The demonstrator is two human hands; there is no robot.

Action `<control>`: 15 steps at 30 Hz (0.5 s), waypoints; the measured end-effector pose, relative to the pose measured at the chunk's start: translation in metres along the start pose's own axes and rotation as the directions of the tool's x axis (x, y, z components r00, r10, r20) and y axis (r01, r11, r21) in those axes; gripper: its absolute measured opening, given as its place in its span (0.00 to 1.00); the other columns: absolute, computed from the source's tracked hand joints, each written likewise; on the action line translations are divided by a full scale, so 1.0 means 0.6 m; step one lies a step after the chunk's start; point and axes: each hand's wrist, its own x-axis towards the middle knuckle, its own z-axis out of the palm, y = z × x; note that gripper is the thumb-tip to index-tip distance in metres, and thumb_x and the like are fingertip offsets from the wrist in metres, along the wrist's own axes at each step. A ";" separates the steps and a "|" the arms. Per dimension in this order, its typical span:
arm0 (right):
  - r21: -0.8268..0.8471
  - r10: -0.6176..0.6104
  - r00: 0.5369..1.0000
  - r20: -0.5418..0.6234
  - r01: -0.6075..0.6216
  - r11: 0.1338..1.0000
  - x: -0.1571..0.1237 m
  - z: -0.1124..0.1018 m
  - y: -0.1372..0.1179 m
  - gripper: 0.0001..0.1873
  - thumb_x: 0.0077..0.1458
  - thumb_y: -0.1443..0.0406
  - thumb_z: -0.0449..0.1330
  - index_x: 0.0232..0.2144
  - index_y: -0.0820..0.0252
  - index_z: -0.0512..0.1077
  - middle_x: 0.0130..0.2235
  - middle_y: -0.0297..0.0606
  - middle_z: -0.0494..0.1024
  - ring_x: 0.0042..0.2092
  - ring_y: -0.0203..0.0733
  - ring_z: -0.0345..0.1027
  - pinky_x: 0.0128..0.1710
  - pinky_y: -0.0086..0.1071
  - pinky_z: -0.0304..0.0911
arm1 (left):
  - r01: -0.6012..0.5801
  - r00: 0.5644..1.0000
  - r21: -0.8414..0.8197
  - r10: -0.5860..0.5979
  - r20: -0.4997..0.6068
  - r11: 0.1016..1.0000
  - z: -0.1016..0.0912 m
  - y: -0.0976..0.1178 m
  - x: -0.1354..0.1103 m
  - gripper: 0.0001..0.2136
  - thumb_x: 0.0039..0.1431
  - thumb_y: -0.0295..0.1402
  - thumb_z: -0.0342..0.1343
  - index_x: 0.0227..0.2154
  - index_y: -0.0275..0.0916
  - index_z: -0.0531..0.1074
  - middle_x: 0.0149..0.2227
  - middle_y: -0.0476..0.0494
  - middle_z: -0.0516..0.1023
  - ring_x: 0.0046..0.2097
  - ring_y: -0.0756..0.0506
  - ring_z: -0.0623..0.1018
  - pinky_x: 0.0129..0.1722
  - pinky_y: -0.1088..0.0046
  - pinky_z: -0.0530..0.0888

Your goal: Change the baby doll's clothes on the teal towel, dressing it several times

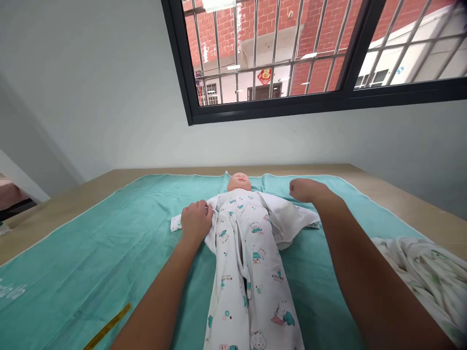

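Note:
A baby doll [239, 182] lies on its back in the middle of a teal towel [109, 243], dressed in a white printed romper [248, 262] whose front hangs partly apart. My left hand [196, 221] is closed on the romper's sleeve at the doll's side. My right hand [306, 190] hovers just right of the doll's head, above the other spread sleeve [292, 218]. Its fingers are curled in, and I cannot see anything in them.
The towel covers a wooden table [401, 194] against a white wall under a barred window [273, 58]. A crumpled white printed garment [423, 272] lies at the right edge. A yellow strip [107, 328] sits on the towel near left.

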 end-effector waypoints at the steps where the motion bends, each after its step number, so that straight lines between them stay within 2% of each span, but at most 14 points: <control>1: 0.012 -0.020 1.000 0.005 0.020 1.000 -0.003 -0.004 -0.022 0.05 0.50 0.65 0.56 0.28 0.59 0.72 0.33 0.44 0.75 0.34 0.44 0.68 0.32 0.34 0.57 | -0.028 1.000 -0.041 0.027 -0.015 0.999 -0.001 0.003 -0.001 0.08 0.60 0.34 0.48 0.33 0.39 0.71 0.32 0.39 0.76 0.38 0.40 0.74 0.38 0.65 0.63; 4: 0.116 -0.144 0.990 0.002 0.143 0.983 -0.012 0.004 -0.083 0.12 0.56 0.58 0.52 0.35 0.57 0.71 0.37 0.42 0.75 0.36 0.43 0.67 0.32 0.33 0.56 | -0.163 0.986 -0.204 0.151 -0.072 0.965 -0.007 0.012 -0.002 0.08 0.60 0.30 0.48 0.38 0.40 0.72 0.41 0.39 0.76 0.46 0.40 0.73 0.47 0.62 0.65; 7: 0.155 -0.221 0.975 0.016 0.216 0.964 -0.012 0.036 -0.113 0.15 0.58 0.55 0.50 0.35 0.57 0.70 0.40 0.42 0.76 0.37 0.43 0.67 0.31 0.32 0.54 | -0.269 0.963 -0.374 0.251 -0.097 0.888 -0.012 0.024 -0.002 0.10 0.63 0.31 0.47 0.40 0.42 0.73 0.47 0.41 0.76 0.51 0.42 0.72 0.53 0.61 0.64; 11: 0.156 -0.181 0.983 -0.008 0.180 0.971 0.007 0.073 -0.106 0.13 0.59 0.59 0.49 0.36 0.59 0.70 0.41 0.42 0.76 0.40 0.44 0.67 0.32 0.32 0.54 | -0.226 0.966 -0.522 0.258 -0.011 0.823 -0.007 0.028 -0.001 0.14 0.62 0.27 0.45 0.45 0.43 0.72 0.50 0.44 0.76 0.53 0.44 0.72 0.55 0.63 0.67; 15: 0.109 -0.172 0.984 0.038 0.167 0.980 0.019 0.084 -0.088 0.11 0.59 0.63 0.48 0.35 0.60 0.69 0.40 0.43 0.76 0.39 0.45 0.68 0.31 0.32 0.53 | -0.246 0.955 -0.456 0.295 0.038 0.855 0.012 0.007 0.000 0.20 0.55 0.21 0.47 0.49 0.42 0.71 0.54 0.43 0.73 0.56 0.42 0.70 0.57 0.58 0.65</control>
